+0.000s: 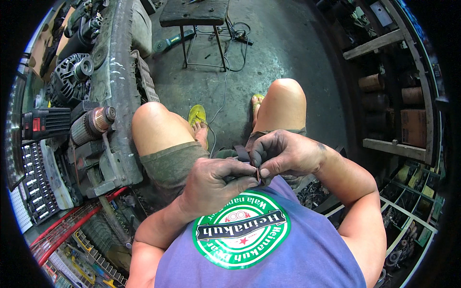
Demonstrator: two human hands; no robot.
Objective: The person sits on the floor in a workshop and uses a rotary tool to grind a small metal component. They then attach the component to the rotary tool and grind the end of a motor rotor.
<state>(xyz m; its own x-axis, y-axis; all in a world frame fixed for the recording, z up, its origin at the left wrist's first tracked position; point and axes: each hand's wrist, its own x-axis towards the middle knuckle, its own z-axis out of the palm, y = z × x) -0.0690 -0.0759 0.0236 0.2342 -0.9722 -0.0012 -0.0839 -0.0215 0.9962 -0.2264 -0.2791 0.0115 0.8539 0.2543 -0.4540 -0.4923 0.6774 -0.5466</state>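
Observation:
In front of my shirt, above my lap, my two hands come together at the fingertips. My left hand [211,180] is closed in a pinch, thumb against forefinger, on one side of a small thin copper-coloured piece [259,174]. From the other side my right hand [285,154] pinches the same piece, its fingers curled and smudged dark. Most of the piece is hidden by the fingertips, so its kind cannot be made out. Dark strap-like material [241,153] shows just beyond the fingers, over my lap.
On the bench [122,72] at left are an alternator [72,74], a motor armature [92,126], a black battery pack [47,122] and a socket set [43,185]. Ahead stands a stool [194,13], with an angle grinder [174,41] and cable beside it. Shelving [374,43] lines the right.

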